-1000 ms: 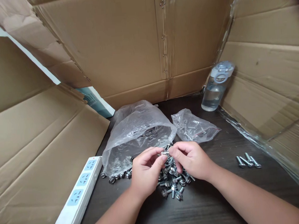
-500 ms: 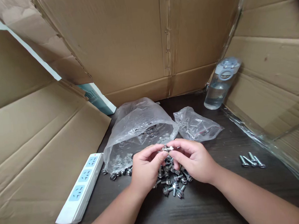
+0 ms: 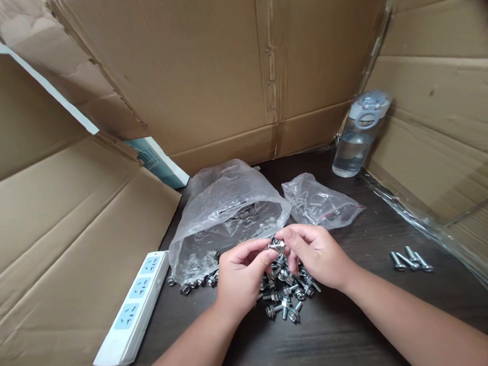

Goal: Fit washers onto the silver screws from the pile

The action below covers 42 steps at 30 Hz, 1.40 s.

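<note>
My left hand [image 3: 239, 275] pinches a small silver bolt [image 3: 277, 246] with a nut on it between thumb and forefinger. From the other side, the thumb and forefinger of my right hand [image 3: 322, 255] close at the nut end; the fingertips partly hide the bolt. Both hands are raised over a loose pile of silver flanged bolts with nuts [image 3: 284, 303] on the dark table. Behind my left hand lies a large clear plastic bag [image 3: 228, 189], its mouth facing me, with more metal pieces in and before it.
A smaller plastic bag [image 3: 320, 202] of metal parts lies behind my right hand. Several separate bolts [image 3: 411, 259] rest at the right. A water bottle [image 3: 355, 139] stands at the back right, a white power strip [image 3: 130, 313] at the left. Cardboard walls [image 3: 202, 69] enclose the dark table [image 3: 342, 332].
My right thumb and fingers have shifted up around the nut end, showing more of the bolt. My left hand keeps its pinch. The view has shifted slightly.
</note>
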Motion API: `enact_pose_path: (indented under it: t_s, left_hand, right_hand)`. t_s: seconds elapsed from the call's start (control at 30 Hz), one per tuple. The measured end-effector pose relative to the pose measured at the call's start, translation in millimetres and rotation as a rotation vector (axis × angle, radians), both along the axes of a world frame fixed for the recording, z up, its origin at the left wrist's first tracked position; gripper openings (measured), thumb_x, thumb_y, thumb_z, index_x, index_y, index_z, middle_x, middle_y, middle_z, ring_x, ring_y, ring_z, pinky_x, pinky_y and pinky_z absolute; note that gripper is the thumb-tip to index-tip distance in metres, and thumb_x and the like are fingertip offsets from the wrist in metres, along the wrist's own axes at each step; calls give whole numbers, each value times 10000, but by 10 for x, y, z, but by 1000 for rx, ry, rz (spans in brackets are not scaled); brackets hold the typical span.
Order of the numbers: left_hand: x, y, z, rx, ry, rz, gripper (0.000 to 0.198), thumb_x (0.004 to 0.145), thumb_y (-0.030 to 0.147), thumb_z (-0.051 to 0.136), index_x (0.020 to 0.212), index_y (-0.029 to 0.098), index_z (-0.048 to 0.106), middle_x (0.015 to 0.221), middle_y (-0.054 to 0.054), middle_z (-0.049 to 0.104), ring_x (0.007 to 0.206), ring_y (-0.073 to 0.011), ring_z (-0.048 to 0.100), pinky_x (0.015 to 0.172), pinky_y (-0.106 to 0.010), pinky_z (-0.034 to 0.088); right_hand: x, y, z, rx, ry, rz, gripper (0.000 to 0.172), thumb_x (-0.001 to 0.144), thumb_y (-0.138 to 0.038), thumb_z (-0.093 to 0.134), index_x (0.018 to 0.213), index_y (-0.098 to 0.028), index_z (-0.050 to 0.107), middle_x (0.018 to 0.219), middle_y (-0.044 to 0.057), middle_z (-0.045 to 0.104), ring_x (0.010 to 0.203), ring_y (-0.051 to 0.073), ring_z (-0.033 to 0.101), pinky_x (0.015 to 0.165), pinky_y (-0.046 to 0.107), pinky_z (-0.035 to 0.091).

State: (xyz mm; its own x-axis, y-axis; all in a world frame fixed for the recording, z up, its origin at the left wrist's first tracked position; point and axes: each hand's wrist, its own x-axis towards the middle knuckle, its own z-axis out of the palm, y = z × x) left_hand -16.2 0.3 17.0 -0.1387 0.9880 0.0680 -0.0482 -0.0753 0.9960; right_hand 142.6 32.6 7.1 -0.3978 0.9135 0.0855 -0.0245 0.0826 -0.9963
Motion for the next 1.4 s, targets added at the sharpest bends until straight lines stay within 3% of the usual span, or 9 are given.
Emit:
enact_pose_path:
  t_s: [0.13, 0.33, 0.6, 0.73, 0.87, 0.97, 1.13, 1.27, 1.4]
  left_hand:
    - [-11, -2, -27, -46, -40, -35, 150, 664, 232, 809, 796, 165, 782, 624, -13, 704, 470, -67, 558, 458, -155, 489]
    - [-27, 7, -58, -36, -85, -55, 139, 697, 224, 798, 829, 181, 785, 663, -9, 715, 482, -46, 551, 461, -123, 469]
    - [-24, 10, -106, 94, 41, -37, 113, 694, 192, 789, 806, 200, 778, 737, -14, 733, 512, -69, 571, 473, -155, 492]
    - [-57, 5, -141, 316, 280, 19, 123, 710, 149, 772, 816, 212, 777, 779, -21, 743, 672, -116, 654, 592, -176, 533]
    - [-79, 3, -133, 419, 396, 25, 121, 744, 148, 750, 844, 211, 774, 758, -16, 733, 639, -102, 637, 606, -179, 532]
    - [-73, 14, -112, 352, 324, 23, 111, 751, 164, 744, 846, 214, 774, 769, -11, 729, 572, -85, 610, 540, -171, 526]
    - [-47, 31, -55, 161, 101, 44, 106, 693, 191, 785, 798, 197, 774, 686, 2, 702, 482, -61, 565, 446, -138, 506]
    - [-36, 32, -25, 78, 9, 48, 128, 665, 187, 803, 789, 191, 773, 627, 11, 683, 464, -50, 541, 439, -122, 498]
    - [-36, 27, -34, 118, 35, 38, 113, 679, 176, 791, 788, 199, 775, 688, 3, 705, 486, -54, 561, 449, -127, 511]
  right_hand:
    - [14, -21, 6, 33, 94, 21, 359, 883, -441, 612, 1074, -139, 584, 756, 16, 600, 512, 114, 606, 493, 247, 493]
    - [21, -34, -1, 75, 132, 37, 217, 859, -306, 641, 993, -138, 620, 943, 56, 567, 515, 84, 592, 471, 241, 489]
    - [6, -12, 27, 115, 89, 21, 206, 876, -340, 631, 863, -137, 669, 764, 9, 569, 447, 68, 538, 438, 223, 430]
    - [8, -15, 49, 112, -31, 13, 335, 907, -422, 581, 727, -143, 626, 533, -14, 531, 439, 96, 511, 463, 234, 424]
    - [-4, 0, 34, 16, -71, -8, 493, 927, -570, 474, 662, -161, 550, 453, -2, 527, 414, 110, 501, 452, 240, 407]
    - [-2, 11, 21, -38, -19, -45, 496, 932, -599, 432, 798, -147, 586, 465, -14, 530, 398, 109, 504, 458, 243, 417]
    - [9, -10, 17, 81, 27, -68, 297, 877, -412, 604, 979, -133, 607, 629, -10, 559, 442, 95, 521, 441, 231, 431]
    - [-6, -22, -19, 200, 26, -60, 203, 864, -301, 618, 988, -141, 633, 826, 41, 590, 506, 78, 528, 461, 231, 453]
    - [-17, -14, -54, 237, 19, -79, 154, 875, -279, 618, 960, -155, 650, 899, 53, 588, 546, 75, 530, 479, 228, 459]
